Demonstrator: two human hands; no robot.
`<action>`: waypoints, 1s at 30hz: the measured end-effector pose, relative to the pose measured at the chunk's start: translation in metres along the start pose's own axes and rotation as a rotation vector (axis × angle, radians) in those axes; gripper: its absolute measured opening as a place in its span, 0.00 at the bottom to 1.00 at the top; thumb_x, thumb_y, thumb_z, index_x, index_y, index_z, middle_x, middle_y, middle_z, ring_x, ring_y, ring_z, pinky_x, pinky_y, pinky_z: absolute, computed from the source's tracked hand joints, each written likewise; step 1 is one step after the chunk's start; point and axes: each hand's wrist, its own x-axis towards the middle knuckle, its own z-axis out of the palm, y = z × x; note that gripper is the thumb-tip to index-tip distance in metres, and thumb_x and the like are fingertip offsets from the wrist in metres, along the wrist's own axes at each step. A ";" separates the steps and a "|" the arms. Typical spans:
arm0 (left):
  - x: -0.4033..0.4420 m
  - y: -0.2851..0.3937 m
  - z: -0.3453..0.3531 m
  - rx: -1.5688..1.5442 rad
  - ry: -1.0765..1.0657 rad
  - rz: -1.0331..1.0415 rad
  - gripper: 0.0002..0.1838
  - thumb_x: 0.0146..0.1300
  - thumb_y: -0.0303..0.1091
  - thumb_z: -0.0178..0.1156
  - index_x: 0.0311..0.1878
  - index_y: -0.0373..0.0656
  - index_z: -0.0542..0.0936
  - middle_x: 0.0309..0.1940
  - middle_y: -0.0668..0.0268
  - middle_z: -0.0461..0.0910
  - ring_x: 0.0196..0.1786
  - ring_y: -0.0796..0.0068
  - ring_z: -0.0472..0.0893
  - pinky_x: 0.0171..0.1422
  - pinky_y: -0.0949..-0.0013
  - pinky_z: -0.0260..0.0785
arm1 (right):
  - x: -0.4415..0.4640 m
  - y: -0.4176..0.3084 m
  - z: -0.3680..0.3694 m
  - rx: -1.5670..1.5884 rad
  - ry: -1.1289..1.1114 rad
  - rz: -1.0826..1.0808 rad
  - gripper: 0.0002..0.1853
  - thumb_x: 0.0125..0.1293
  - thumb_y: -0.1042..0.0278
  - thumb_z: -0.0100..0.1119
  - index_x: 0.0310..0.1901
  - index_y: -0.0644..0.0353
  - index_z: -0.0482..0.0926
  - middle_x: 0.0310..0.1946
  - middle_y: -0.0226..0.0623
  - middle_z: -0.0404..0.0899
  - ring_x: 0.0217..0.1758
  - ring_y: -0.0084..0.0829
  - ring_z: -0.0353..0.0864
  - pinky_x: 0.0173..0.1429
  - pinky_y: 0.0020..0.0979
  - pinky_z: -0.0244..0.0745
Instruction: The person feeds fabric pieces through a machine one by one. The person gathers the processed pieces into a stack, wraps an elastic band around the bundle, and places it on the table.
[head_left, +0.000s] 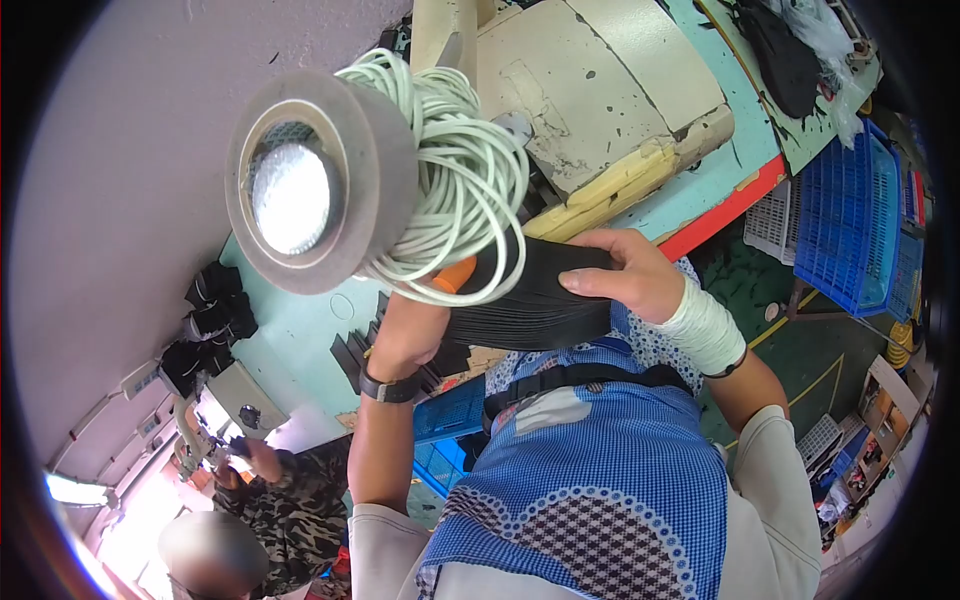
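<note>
A thick stack of black strips (545,300) is held in front of my apron, its layered edges facing me. My right hand (635,280), with a white wrap around the wrist, grips the stack's right end, thumb on top. At the left end is my left hand (415,325), wearing a dark wristband and an orange finger cover (455,275). Its fingers are partly hidden behind a hanging coil of whitish cord (460,170). More dark strips (360,350) lie on the table beside my left wrist.
A grey ring with a shiny silver centre (295,200) hangs close to the camera. Beyond my hands is a worn cream machine (600,90) on a pale green table (300,330). Blue crates (845,220) stand at right. Another person in a camouflage top (300,520) works at lower left.
</note>
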 end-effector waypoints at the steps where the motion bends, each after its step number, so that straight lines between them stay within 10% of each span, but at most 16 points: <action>1: 0.000 -0.001 0.003 0.064 -0.001 0.039 0.14 0.73 0.31 0.51 0.49 0.27 0.78 0.42 0.58 0.84 0.42 0.75 0.84 0.47 0.75 0.77 | -0.002 -0.004 -0.005 -0.043 0.014 -0.028 0.20 0.60 0.65 0.66 0.49 0.74 0.81 0.39 0.40 0.85 0.41 0.24 0.83 0.50 0.25 0.76; 8: -0.008 0.005 0.005 -0.599 -0.017 -0.084 0.20 0.70 0.28 0.54 0.58 0.21 0.71 0.47 0.54 0.83 0.46 0.69 0.85 0.55 0.71 0.78 | -0.011 -0.015 -0.014 -0.179 0.022 -0.036 0.18 0.60 0.65 0.64 0.45 0.72 0.82 0.35 0.36 0.84 0.39 0.22 0.80 0.46 0.23 0.73; 30: -0.007 0.006 0.000 -0.562 -0.074 -0.125 0.22 0.73 0.37 0.55 0.61 0.28 0.73 0.52 0.55 0.81 0.50 0.71 0.83 0.53 0.70 0.79 | -0.016 -0.021 -0.007 -0.138 0.086 -0.027 0.18 0.60 0.66 0.62 0.47 0.72 0.80 0.38 0.34 0.84 0.40 0.21 0.79 0.48 0.24 0.74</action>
